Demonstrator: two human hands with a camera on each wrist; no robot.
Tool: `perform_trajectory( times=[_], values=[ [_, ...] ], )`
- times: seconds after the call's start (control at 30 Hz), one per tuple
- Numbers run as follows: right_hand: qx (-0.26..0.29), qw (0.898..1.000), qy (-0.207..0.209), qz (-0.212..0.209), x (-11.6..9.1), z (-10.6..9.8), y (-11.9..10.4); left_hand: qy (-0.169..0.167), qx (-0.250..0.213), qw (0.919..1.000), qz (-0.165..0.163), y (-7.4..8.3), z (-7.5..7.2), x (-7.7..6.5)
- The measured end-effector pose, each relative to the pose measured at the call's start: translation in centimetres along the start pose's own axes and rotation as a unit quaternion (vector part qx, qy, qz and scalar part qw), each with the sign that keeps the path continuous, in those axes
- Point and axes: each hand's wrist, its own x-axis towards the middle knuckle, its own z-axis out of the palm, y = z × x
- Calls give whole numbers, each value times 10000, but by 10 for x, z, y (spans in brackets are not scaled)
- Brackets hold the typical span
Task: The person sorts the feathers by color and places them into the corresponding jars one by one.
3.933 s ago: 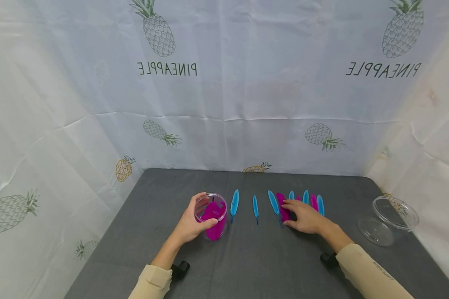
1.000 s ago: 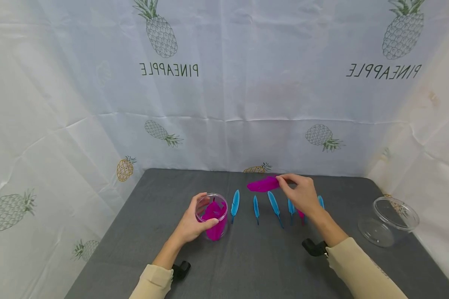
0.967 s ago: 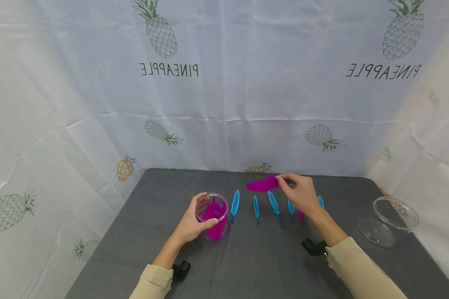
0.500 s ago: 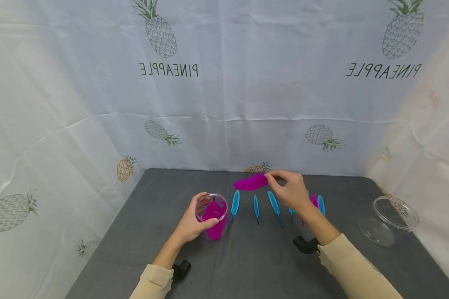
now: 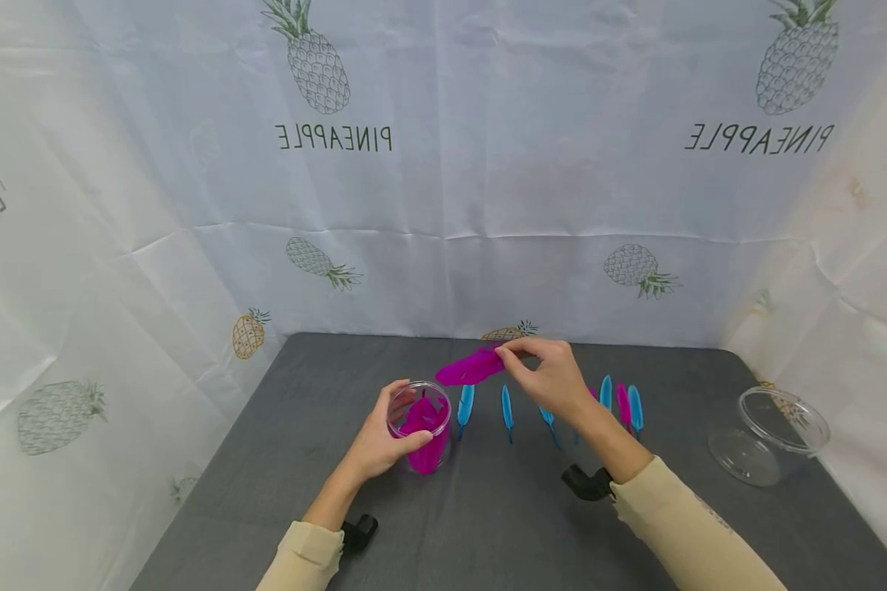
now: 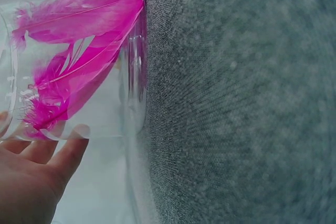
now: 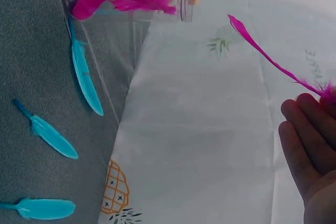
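My left hand (image 5: 380, 439) grips a clear plastic jar (image 5: 443, 455) that stands on the dark tabletop, thumb on the near side and fingers behind. Several magenta feathers (image 6: 89, 66) lean inside the jar. Between thumb and index finger my right hand (image 5: 550, 377) pinches one more magenta feather (image 5: 470, 367) by its fluffy end. That feather is held in the air, its free tip pointing left, just above and right of the jar's rim. In the right wrist view the held feather (image 7: 262, 53) appears edge-on, apart from the jar.
A row of blue feathers (image 5: 507, 410) lies on the grey table (image 5: 325, 509) right of the jar, with a few magenta feathers (image 5: 623, 404) among them at the right end, partly hidden by my right arm. A clear container (image 5: 746, 455) stands at the right edge. Pineapple-print curtains (image 5: 443, 189) surround the table.
My right hand has picked a magenta feather off the row, raised it and carried it left toward the jar. My left hand and the jar have stayed in place.
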Motion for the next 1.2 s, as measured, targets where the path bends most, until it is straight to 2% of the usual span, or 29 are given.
perform_trajectory(
  times=[0.13,0.4,0.63,0.9,1.2],
  values=[
    [90,9999,-143,-7,2,6,-4,-3,37,10000,9,-7,-1,1],
    [190,9976,-642,174,4,16,-10,40,139,9999,-43,-7,0,1],
    [257,9948,-972,166,6,25,-13,42,109,9999,-26,-6,0,2],
    [319,9883,-1460,301,6,34,-16,14,105,9998,-140,-6,0,1],
    [331,9809,-1903,240,5,44,-20,9,22,10000,-10,-6,1,0]
  ],
)
